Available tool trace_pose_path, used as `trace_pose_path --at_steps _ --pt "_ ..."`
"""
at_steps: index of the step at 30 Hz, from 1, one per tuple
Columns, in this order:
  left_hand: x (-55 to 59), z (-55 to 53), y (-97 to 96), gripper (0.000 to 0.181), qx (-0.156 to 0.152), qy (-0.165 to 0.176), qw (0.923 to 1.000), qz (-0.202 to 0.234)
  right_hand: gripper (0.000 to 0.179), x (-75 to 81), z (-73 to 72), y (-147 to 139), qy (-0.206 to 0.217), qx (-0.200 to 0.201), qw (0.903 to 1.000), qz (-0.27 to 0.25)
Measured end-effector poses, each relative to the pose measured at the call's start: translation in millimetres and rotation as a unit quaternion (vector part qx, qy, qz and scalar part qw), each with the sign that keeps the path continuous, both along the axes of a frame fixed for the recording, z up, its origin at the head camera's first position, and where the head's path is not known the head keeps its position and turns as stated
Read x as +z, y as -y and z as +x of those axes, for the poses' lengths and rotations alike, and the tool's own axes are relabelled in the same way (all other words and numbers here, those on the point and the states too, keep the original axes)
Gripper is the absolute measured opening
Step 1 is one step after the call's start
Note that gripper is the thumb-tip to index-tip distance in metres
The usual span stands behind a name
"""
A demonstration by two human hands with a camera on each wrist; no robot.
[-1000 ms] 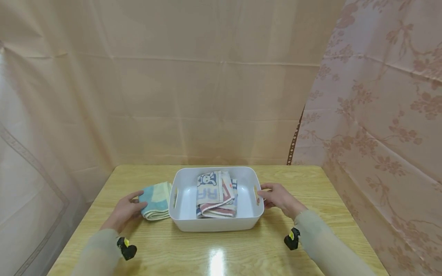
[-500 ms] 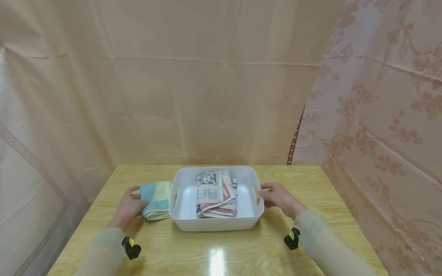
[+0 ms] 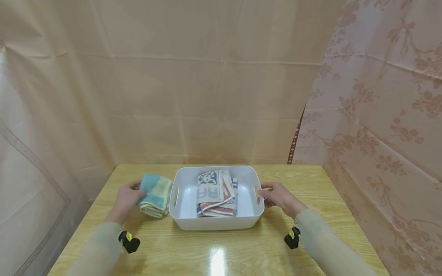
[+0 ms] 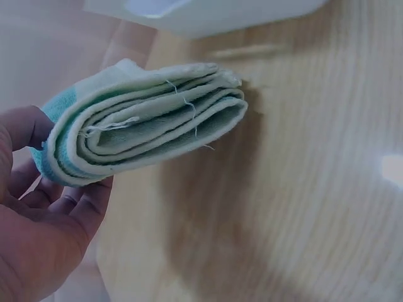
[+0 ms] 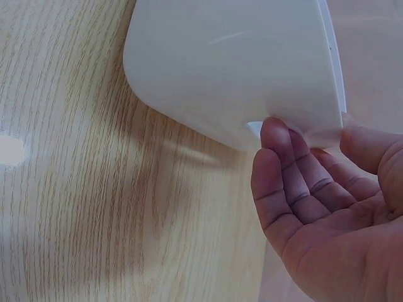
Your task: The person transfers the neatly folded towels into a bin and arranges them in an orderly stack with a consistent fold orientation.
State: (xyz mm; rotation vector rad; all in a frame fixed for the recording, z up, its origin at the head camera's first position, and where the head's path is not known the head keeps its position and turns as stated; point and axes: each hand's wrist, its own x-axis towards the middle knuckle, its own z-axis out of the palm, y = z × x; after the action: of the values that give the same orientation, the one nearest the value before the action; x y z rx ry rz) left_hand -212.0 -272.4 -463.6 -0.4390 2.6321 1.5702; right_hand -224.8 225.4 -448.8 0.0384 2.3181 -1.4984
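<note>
My left hand grips the left end of a folded towel in blue-green and pale yellow. In the left wrist view the towel shows its rolled layers and loose threads, the thumb above and the fingers beneath; its shadow falls on the table apart from it. A white plastic basket stands just right of the towel. At its right handle hole my right hand holds the basket's wall, thumb at the rim and fingertips by the hole in the right wrist view. Inside the basket lie folded patterned towels.
The wooden table reaches to a beige curtain behind and a floral curtain on the right. Dark devices sit at both wrists, such as the left wrist device.
My left hand has worked its fingers under the blue-green towel, gripped it and raised it a little, tilting it. The right hand and the basket have stayed in place.
</note>
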Motion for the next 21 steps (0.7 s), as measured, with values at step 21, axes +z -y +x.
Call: trace_pose_path --at_steps 21 --pt "72.0 -6.3 -13.9 0.068 0.019 -0.102 0.9906 0.089 0.044 -1.1 0.1 1.4 -0.006 0.0 0.9997 0.025"
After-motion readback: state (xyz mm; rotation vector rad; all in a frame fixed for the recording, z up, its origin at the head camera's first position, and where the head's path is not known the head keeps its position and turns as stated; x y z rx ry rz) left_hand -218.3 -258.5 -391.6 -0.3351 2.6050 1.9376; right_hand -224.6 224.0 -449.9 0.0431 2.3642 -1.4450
